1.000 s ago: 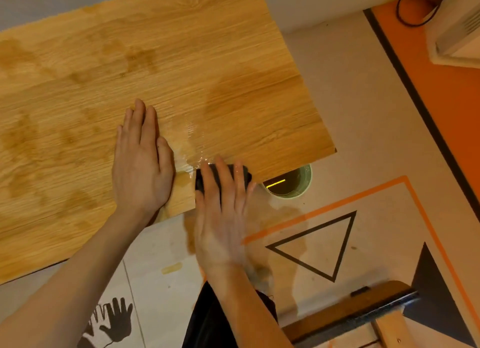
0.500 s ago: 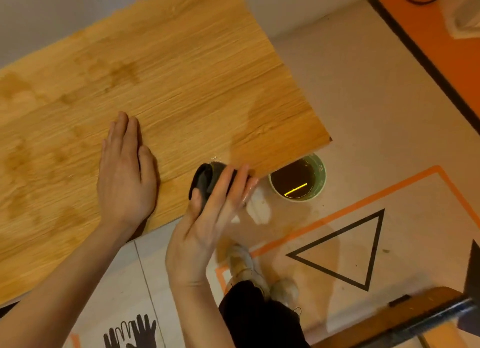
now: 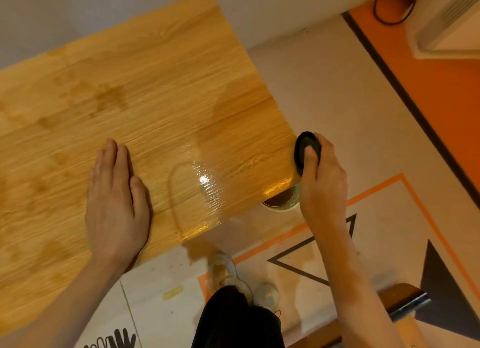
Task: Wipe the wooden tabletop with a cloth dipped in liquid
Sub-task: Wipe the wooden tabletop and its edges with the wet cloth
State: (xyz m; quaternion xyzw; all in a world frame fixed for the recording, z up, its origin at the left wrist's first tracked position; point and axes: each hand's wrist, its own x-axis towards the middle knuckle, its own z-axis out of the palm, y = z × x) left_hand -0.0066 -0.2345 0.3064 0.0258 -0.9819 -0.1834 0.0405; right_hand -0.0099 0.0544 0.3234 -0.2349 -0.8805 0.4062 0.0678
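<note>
At bench corner — right hand (image 3: pixel 322 181) grips dark cloth (image 3: pixel 306 150) at the right edge, above the liquid cup (image 3: pixel 281 204) on the floor | left hand (image 3: pixel 117 204) flat, fingers straight — likely steadying bench (image 3: pixel 155 87) | wet streak (image 3: pixel 202 186) glistens between hands

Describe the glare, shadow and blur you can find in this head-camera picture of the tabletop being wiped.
Head view: warm, dim light; bright glare on the wet streak of the wooden tabletop; a soft shadow lies beside the left hand; wood grain at far left is smeared by blur; the right hand and dark cloth look fairly sharp.
</note>
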